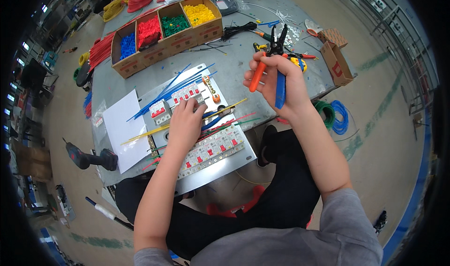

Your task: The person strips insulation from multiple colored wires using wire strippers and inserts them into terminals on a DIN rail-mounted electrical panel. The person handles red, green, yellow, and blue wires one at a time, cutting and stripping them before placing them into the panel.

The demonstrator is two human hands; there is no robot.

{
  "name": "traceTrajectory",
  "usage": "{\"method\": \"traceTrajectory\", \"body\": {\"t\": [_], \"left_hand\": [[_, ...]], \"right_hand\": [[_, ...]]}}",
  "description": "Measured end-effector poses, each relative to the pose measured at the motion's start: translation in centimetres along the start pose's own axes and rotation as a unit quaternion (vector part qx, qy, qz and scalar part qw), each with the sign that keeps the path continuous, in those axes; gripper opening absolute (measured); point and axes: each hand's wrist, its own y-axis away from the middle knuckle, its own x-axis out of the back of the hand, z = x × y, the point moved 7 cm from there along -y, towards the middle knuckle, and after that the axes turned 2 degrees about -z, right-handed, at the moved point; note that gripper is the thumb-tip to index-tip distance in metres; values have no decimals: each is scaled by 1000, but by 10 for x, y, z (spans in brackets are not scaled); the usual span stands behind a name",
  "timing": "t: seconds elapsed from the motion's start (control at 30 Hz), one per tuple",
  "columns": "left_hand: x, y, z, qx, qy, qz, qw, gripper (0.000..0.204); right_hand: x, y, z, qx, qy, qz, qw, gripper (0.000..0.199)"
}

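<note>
1. Head view: the right hand [287, 76] held a pair of pliers [275, 45] up over the table [229, 74], beyond the far right side of the metal plate [216, 168]. Their black jaws pointed away from the body, tips apart.
2. That grip looked loose: fingers curled about the orange handle [258, 74], while the blue handle [280, 90] lay along the palm, the two handles spread well apart.
3. The pliers were probably stiff and fairly light, though perhaps heavier toward the metal head. The smooth-looking handle covers seemed the place to take hold, low down for leverage and clear of the jaws.
4. The left hand [185, 120] reached over the plate, its fingers bent at the upper row of switches [185, 94]. Whether they pinched anything could not be told, since the hand hid what lay beneath.
5. Those switches looked hard and boxy, likely best held by their sides, away from the small red levers.
6. The blue wires [161, 96] lay beside them, thin and probably springy; a hold near the end being worked would likely have steadied one best.
</note>
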Motion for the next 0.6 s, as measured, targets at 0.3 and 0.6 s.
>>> {"method": "traceTrajectory", "body": {"t": [0.3,0.6], "left_hand": [[-10,1,5,-21,0,-58,998,19],[-25,0,-3,-33,-17,-29,999,10]], "right_hand": [[1,6,0,-8,21,-25,999,24],[-4,1,5,3,42,-24,999,27]]}}
